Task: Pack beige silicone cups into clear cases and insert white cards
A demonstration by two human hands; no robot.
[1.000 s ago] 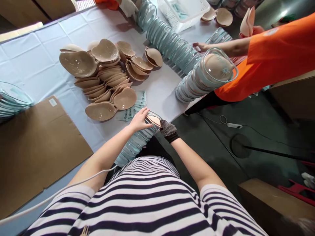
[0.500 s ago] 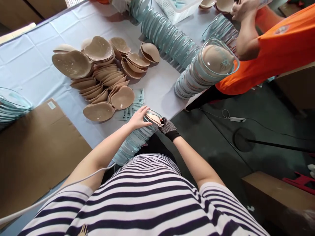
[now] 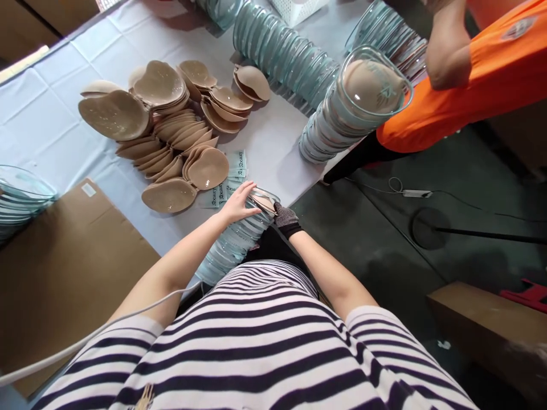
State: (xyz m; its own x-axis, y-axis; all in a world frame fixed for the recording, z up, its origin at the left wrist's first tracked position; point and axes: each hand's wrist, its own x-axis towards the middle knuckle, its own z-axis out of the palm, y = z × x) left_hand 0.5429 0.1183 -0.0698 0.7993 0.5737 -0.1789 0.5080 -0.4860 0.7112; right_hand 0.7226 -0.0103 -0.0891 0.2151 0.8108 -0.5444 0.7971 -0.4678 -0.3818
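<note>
Midway at best, with left hand [image 3: 237,206] and gloved right hand [image 3: 285,217] closed around a beige cup [image 3: 264,201] atop the stack of clear shells [image 3: 233,247] between them, and many loose cups [image 3: 171,128] beyond the left hand unpacked on the worktop [image 3: 277,154].

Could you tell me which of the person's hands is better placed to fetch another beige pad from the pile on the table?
Probably the left hand: it is bare and lies on the table side of the clear tray stack, close to the beige pads. The gloved right hand sits at the stack's outer edge, farther away.
</note>
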